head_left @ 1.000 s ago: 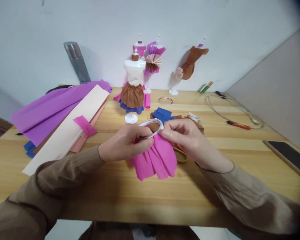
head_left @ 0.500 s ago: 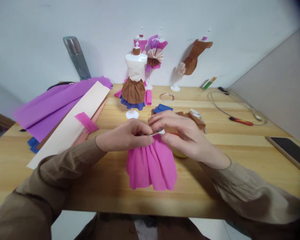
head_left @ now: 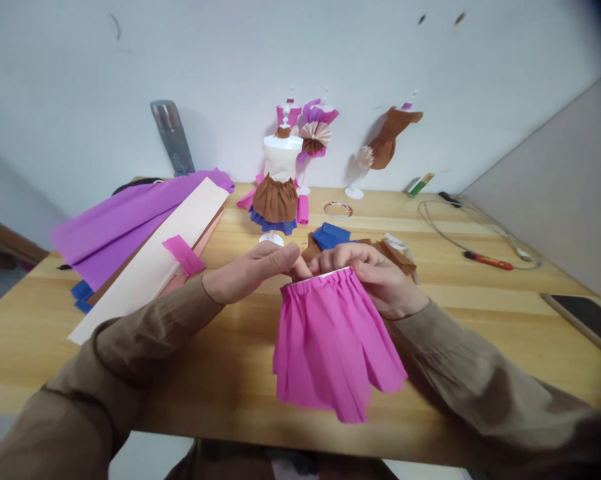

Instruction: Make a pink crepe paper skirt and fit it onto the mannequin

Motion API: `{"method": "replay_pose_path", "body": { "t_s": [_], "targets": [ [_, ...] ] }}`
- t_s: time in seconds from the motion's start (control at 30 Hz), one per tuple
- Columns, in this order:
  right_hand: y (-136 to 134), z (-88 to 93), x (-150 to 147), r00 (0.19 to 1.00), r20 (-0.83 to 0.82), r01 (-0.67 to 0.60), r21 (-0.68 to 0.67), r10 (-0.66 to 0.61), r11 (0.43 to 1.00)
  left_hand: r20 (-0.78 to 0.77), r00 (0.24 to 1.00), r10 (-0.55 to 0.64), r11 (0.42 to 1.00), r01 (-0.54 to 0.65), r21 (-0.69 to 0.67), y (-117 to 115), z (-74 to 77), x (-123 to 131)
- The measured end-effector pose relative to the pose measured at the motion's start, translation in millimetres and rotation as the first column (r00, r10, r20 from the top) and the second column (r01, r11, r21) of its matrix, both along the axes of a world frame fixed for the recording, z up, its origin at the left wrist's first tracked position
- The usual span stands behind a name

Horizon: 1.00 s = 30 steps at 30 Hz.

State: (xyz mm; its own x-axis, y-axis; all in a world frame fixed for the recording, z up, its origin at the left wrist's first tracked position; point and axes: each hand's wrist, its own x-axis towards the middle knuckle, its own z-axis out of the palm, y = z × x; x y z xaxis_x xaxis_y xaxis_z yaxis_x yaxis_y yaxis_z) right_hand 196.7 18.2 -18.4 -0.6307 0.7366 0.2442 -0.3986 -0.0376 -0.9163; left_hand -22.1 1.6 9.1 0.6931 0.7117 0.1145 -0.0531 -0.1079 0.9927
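A gathered pink paper skirt (head_left: 330, 340) hangs in front of me, its pleats spreading down from a narrow waistband with a white strip (head_left: 325, 274) along the top edge. My right hand (head_left: 383, 283) pinches the waistband at its right end, thumb in front and fingers behind. My left hand (head_left: 257, 270) is at the left part of the waistband, fingers curled behind its upper edge and thumb raised above; its fingertips are partly hidden. Just beyond stands a small white dress form (head_left: 283, 157) wearing a brown skirt (head_left: 275, 199) over a blue ruffle (head_left: 275, 223).
Purple paper (head_left: 140, 213), a cream sheet (head_left: 155, 257) and a pink strip (head_left: 184, 255) lie left. Folded blue paper (head_left: 331, 235) and brown scraps (head_left: 397, 257) lie behind my right hand. A flask (head_left: 173, 137), dressed forms (head_left: 393, 137), a cable (head_left: 440, 233) and a phone (head_left: 585, 320) are farther out.
The pink skirt has turned and shifted right, and more of its waistband shows. My left thumb has come off its front. My view has tilted upward slightly.
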Motion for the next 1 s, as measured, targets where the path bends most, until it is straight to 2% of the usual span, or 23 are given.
{"method": "replay_pose_path", "body": {
  "t_s": [0.07,0.13,0.3,0.4,0.5,0.57,0.67,0.77,0.83,0.9,1.0],
  "targets": [
    [6.3,-4.9,1.8,0.997,-0.076,-0.024,0.034,0.027,0.999,0.082,0.996,-0.033,0.998,0.036,-0.045,5.2,-5.1,-1.5],
    [11.9,-9.5,4.5,0.99,-0.099,-0.092,0.068,0.099,0.993,0.087,0.995,-0.046,0.997,0.05,-0.05,7.7,-5.6,-2.8],
    [19.5,-12.9,13.3,0.96,-0.055,-0.263,0.141,0.273,0.954,-0.136,0.99,0.035,0.984,-0.01,0.175,0.6,7.7,-1.0],
    [15.5,-7.4,16.9,0.954,0.135,-0.287,0.154,0.268,0.945,-0.221,0.967,0.124,0.953,-0.054,0.3,-5.3,13.3,3.9],
    [9.4,-3.6,17.9,0.925,0.325,-0.25,0.135,0.196,0.959,-0.263,0.948,0.18,0.94,-0.086,0.331,-7.4,15.0,5.8],
    [9.1,-5.5,18.4,0.943,0.281,-0.227,0.141,0.181,0.964,-0.206,0.963,0.173,0.949,-0.107,0.297,-6.1,16.0,3.4],
    [15.7,-12.9,20.6,0.971,0.162,-0.204,0.173,0.176,0.964,-0.127,0.962,0.244,0.946,-0.207,0.247,-1.5,17.1,-3.1],
    [24.0,-17.7,23.5,0.972,0.122,-0.222,0.206,0.2,0.953,-0.22,0.936,0.275,0.96,-0.254,0.12,3.4,14.1,-6.8],
    [27.4,-17.7,24.3,0.964,0.124,-0.257,0.221,0.234,0.941,-0.279,0.939,0.2,0.976,-0.217,-0.03,5.6,9.5,-6.3],
    [29.0,-15.8,24.0,0.951,0.125,-0.305,0.241,0.283,0.921,-0.257,0.959,0.117,0.975,-0.16,-0.154,6.5,4.8,-4.8],
    [30.3,-11.3,23.2,0.923,0.114,-0.384,0.308,0.366,0.87,-0.175,0.984,0.025,0.971,-0.065,-0.231,5.9,1.4,-3.6]
  ]
}}
